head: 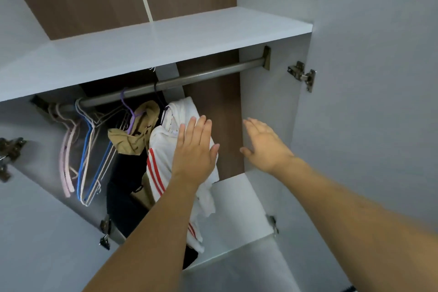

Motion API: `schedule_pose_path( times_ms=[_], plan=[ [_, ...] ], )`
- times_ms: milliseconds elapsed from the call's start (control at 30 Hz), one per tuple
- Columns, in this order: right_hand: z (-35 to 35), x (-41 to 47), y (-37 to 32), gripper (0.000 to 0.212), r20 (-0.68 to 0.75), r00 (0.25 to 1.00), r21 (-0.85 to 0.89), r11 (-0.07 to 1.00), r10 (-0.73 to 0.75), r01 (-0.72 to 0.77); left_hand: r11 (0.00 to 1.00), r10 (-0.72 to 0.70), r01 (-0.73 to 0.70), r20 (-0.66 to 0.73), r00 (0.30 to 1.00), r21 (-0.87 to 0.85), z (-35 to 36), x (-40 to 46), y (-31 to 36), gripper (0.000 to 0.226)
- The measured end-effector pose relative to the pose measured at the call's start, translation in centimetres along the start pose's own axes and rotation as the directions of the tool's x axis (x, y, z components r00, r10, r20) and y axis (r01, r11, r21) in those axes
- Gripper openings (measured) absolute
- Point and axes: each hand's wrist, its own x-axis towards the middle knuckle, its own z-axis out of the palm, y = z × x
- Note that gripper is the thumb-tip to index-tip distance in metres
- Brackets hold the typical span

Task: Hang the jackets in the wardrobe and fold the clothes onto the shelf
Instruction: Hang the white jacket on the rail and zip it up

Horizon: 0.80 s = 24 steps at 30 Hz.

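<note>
Already the hanging part looks well along: a white jacket (163, 149) with red stripes down its sleeve hangs from the metal rail (213, 73), just beside a tan jacket (132, 135) on a purple hanger (129, 111) and a dark garment (125, 180) below it. The left hand (193, 149) lies flat against the white jacket, fingers straight, its grip released and only pressing the cloth, as if smoothing it or nudging it along. The right hand (265, 144) hovers apart from the clothes, near the wardrobe's inner right wall, fingers spread and holding nothing. Further left, several bare hangers (87, 154) in pink, blue and pale wire dangle together. Judging from this, folding is still to come, since the top shelf (166, 47) carries no clothes where it shows. That shelf is a smooth, matt, pale grey board; the back panel is brown woodgrain. The white jacket looks soft and crumpled, the tan one thin and slightly glossy.
</note>
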Motion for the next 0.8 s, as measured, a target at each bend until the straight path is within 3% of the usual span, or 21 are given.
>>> schedule_pose_path(
  times_ms=[233,333,567,800],
  plan=[
    [-0.4,-11.3,4.2,0.072,-0.045,0.996,-0.181,0.980,0.071,-0.078,0.978,0.059,-0.048,0.049,0.997,-0.205,1.2,-4.7,5.9,0.063],
    [-0.9,-16.4,5.6,0.069,-0.113,0.988,-0.181,0.976,0.102,-0.121,0.937,0.161,-0.146,0.021,0.987,-0.317,0.9,-7.2,10.2,0.061],
    [-3.8,-30.7,8.9,0.061,-0.270,0.963,-0.207,0.975,0.021,-0.079,0.793,0.381,-0.408,-0.153,0.912,-0.452,-1.5,-13.3,21.7,0.058],
    [-10.8,-50.4,17.0,0.059,-0.391,0.883,-0.236,0.899,0.259,-0.368,0.583,0.591,-0.600,-0.222,0.776,-0.547,-7.1,-21.2,40.9,0.058]
  ],
)
